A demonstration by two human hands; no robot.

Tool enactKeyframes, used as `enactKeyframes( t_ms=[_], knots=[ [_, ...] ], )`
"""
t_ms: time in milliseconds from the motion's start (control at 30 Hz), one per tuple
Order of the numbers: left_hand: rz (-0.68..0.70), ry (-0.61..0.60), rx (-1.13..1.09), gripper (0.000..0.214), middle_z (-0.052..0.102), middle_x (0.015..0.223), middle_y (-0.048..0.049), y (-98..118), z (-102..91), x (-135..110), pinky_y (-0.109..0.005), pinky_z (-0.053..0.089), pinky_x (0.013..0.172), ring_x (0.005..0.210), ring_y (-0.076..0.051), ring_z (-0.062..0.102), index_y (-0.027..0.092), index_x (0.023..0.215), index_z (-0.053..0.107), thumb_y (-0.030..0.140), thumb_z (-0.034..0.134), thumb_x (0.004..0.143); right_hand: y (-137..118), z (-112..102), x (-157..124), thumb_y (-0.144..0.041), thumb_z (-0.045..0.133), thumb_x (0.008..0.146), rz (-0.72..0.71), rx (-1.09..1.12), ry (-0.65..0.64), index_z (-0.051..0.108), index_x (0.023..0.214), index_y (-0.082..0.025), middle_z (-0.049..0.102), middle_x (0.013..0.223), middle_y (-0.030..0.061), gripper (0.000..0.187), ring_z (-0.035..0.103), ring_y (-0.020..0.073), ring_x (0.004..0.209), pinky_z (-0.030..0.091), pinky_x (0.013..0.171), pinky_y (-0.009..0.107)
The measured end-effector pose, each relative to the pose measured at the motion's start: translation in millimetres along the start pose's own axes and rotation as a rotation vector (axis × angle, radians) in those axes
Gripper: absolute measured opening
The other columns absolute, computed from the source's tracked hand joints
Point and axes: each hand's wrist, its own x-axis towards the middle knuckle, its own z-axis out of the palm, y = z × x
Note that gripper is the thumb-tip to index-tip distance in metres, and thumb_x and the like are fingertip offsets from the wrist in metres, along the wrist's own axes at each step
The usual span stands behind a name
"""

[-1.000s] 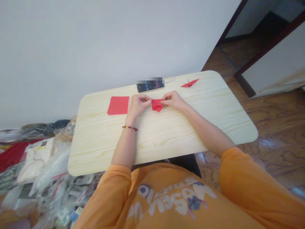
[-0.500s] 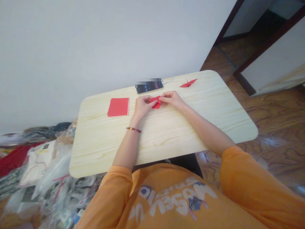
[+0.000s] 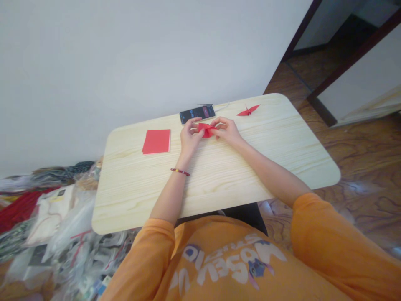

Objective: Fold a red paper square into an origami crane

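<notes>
Left hand [image 3: 190, 140] and right hand [image 3: 228, 130] both pinch a folded red paper [image 3: 206, 130] over the wooden surface [image 3: 140, 196], between a red paper stack [image 3: 156, 141] and a paper crane [image 3: 248, 110]. Phone [image 3: 197, 114] just beyond; screen text unreadable.

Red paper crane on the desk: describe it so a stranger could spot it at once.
Find the light wood-grained table and go to its far edge, right of the black smartphone. There lies a small red origami crane, wings spread. Unlike the flat red paper stack and the folded red paper in the person's fingers, it lies untouched.
</notes>
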Motion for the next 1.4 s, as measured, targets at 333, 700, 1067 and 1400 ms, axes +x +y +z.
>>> enactKeyframes(
  t_ms=[333, 700, 1067, 1400],
  knots=[
    [-0.133, -0.148, -0.156, 0.028, 0.072, 0.102, -0.0067, -4.3, 4.1, -0.7, -0.031, 0.052, 0.086, 0.094, -0.019, 0.065, 0.018, 0.091, 0.073, 0.027, 0.075, 0.065, 5.2, -4.5, 6.2, -0.033, 0.069, 0.064, -0.075, -0.08, 0.133, 0.066, 0.075, -0.017, 0.066, 0.074, 0.0023, 0.021, 0.057, 0.0139, 0.067, 0.049, 0.064, 0.027],
    [-0.231, -0.163, -0.287, 0.042, 0.073, 0.078, -0.0022, -10.7, 5.5, 2.2, -0.025, 0.052, 0.071, 0.073, -0.013, 0.066, 0.018, 0.079, 0.073, 0.057, 0.075, 0.065, 4.1, -5.1, 6.1, -0.031, 0.073, 0.064, -0.093, -0.071, 0.066, 0.068, 0.07, -0.016, 0.068, 0.074, 0.0027, 0.017, 0.061, 0.0154, 0.072, 0.05, 0.076, 0.03],
    [-0.381, -0.194, -0.377, 0.038, 0.075, 0.085, -0.0059, -4.0, 3.0, 1.0, -0.029, 0.055, 0.074, 0.079, -0.017, 0.069, 0.016, 0.082, 0.075, 0.045, 0.083, 0.058, 1.5, -1.7, 6.0, -0.04, 0.076, 0.059, 0.057, 0.06, 0.14, 0.063, 0.079, -0.018, 0.069, 0.077, 0.0034, 0.033, 0.06, 0.0136, 0.066, 0.047, 0.057, 0.024],
    [-0.326, -0.232, -0.336, 0.038, 0.075, 0.079, -0.0049, -11.4, 2.0, 1.8, -0.029, 0.053, 0.072, 0.074, -0.016, 0.068, 0.016, 0.077, 0.075, 0.048, 0.082, 0.059, -5.2, -1.2, 3.7, -0.048, 0.076, 0.063, 0.037, 0.056, 0.158, 0.063, 0.071, -0.018, 0.066, 0.067, 0.0016, 0.034, 0.057, 0.0119, 0.061, 0.047, 0.058, 0.025]
  ],
)
